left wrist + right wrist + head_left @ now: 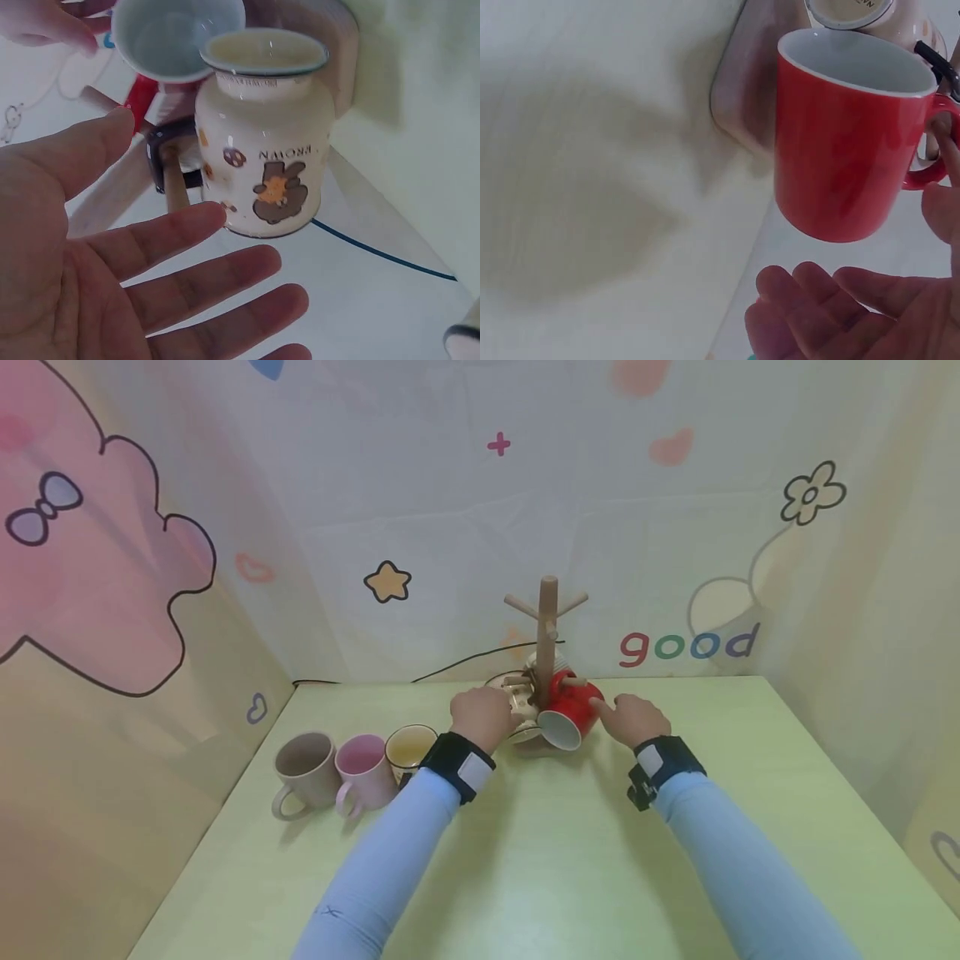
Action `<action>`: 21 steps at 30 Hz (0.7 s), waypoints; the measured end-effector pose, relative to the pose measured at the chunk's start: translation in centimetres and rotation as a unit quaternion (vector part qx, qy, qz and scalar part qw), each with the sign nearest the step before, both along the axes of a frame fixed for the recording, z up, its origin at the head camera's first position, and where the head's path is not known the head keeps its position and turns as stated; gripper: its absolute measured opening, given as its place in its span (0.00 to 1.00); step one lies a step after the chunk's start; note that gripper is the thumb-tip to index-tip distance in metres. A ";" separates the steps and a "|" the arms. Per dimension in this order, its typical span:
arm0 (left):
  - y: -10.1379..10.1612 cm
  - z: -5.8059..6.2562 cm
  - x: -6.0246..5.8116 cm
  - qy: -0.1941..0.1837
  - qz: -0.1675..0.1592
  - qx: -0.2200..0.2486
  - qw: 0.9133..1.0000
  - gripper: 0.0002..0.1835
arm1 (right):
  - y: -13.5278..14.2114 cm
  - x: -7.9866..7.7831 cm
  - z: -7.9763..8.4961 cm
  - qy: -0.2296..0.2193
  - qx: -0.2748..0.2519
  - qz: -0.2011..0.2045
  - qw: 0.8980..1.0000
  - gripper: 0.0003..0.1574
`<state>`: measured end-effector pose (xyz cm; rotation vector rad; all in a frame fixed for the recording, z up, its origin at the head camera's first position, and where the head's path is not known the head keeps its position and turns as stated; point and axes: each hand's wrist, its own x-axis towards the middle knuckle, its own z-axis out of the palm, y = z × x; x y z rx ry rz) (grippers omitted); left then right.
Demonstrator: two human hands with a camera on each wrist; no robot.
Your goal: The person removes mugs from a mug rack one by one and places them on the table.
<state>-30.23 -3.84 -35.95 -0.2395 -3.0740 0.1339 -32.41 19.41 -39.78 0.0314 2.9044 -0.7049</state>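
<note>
A wooden mug tree (547, 639) stands at the back of the table. On its left peg hangs a cream mug with a bear print (262, 150), tipped mouth down in the head view, its dark handle looped over the peg. My left hand (483, 714) is beside this mug with fingers extended and spread. A red mug (847, 150) with a white inside hangs on the right of the tree, mouth angled down. Beside it is my right hand (636, 720), thumb tip right at the red handle and the other fingers loosely extended below the mug in the right wrist view.
Left of the tree, a grey-brown mug (321, 781), a pink mug (375, 783) and a cream mug with a dark rim (396, 767) stand upright in a row on the pale table (525, 877). A printed cloth wall (420, 543) rises behind the table.
</note>
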 end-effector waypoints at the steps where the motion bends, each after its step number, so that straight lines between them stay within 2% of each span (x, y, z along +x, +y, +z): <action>1: -0.1 -0.2 0.4 0.001 -0.004 0.000 1.000 0.24 | -0.1 0.0 -0.1 -0.010 -0.009 -0.002 1.000 0.46; 6: -0.2 -1.2 2.5 0.007 -0.023 0.014 1.000 0.25 | -0.7 0.2 -0.6 -0.049 -0.052 -0.016 0.997 0.52; 11: -0.2 -2.2 4.0 0.002 -0.034 0.064 0.997 0.27 | -1.2 -0.1 -1.6 -0.069 -0.109 -0.040 0.991 0.56; 17: -0.3 -3.6 5.2 -0.046 -0.036 0.094 0.994 0.27 | -1.7 -0.4 -2.7 -0.081 -0.191 -0.056 0.977 0.58; 21: -0.5 -4.5 5.6 -0.060 -0.036 0.111 0.991 0.25 | -1.9 -0.5 -3.1 -0.098 -0.238 -0.074 0.964 0.60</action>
